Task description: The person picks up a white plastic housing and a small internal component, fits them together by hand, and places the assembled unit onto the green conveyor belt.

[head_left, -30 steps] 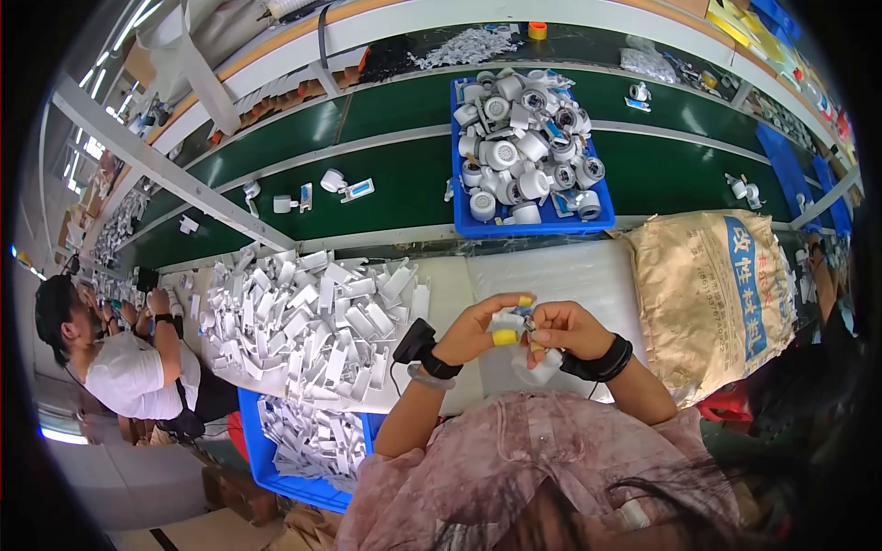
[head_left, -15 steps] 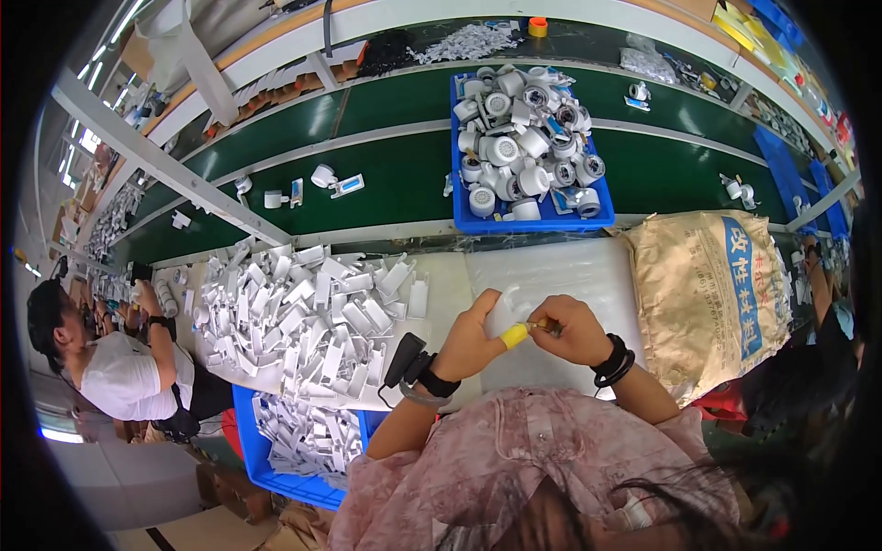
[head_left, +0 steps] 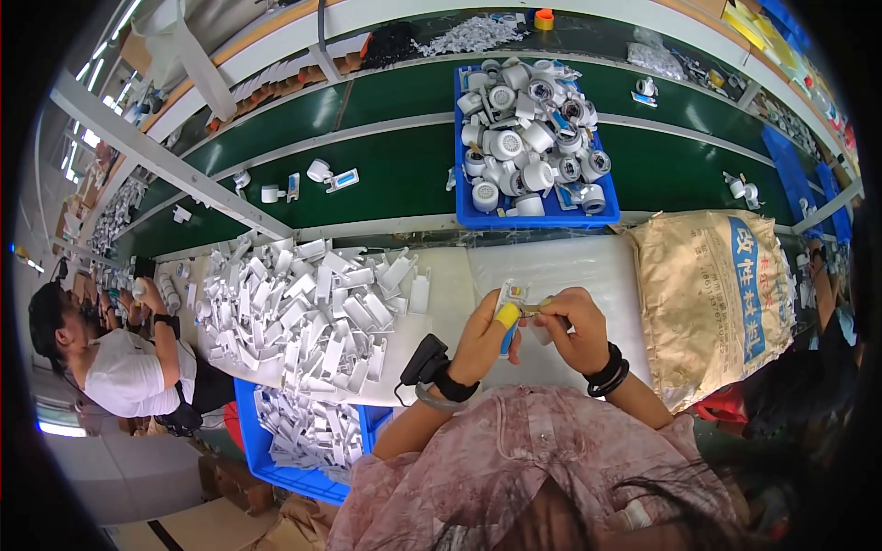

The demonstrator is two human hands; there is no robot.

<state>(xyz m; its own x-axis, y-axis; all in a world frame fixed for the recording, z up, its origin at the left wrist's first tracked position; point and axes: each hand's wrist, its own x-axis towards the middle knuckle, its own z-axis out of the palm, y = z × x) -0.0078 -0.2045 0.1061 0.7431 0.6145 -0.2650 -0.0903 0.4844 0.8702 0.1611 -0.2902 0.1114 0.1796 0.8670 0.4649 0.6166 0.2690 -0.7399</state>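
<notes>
Left hand (head_left: 479,342) grips a small white-and-blue part (head_left: 516,293), yellow wrap (head_left: 507,315) on my thumb. Right hand (head_left: 579,331) bunched at the part's right side; too small to tell what the fingertips pinch. To my left, heaped white plastic pieces (head_left: 299,308); more in a blue bin (head_left: 252,432) below. Ahead, a blue tray (head_left: 538,222) piled with round white fittings (head_left: 505,144). Paper sack (head_left: 684,312) at right. Co-worker (head_left: 138,376) far left.

Green worktop (head_left: 395,179) stretches behind; pale post (head_left: 170,157) slants; ceiling lights (head_left: 128,14) glow.

Visible: the wearer's two hands (head_left: 478,336) (head_left: 577,329), two filled blue bins (head_left: 542,221) (head_left: 292,483), one printed sack (head_left: 684,312).
</notes>
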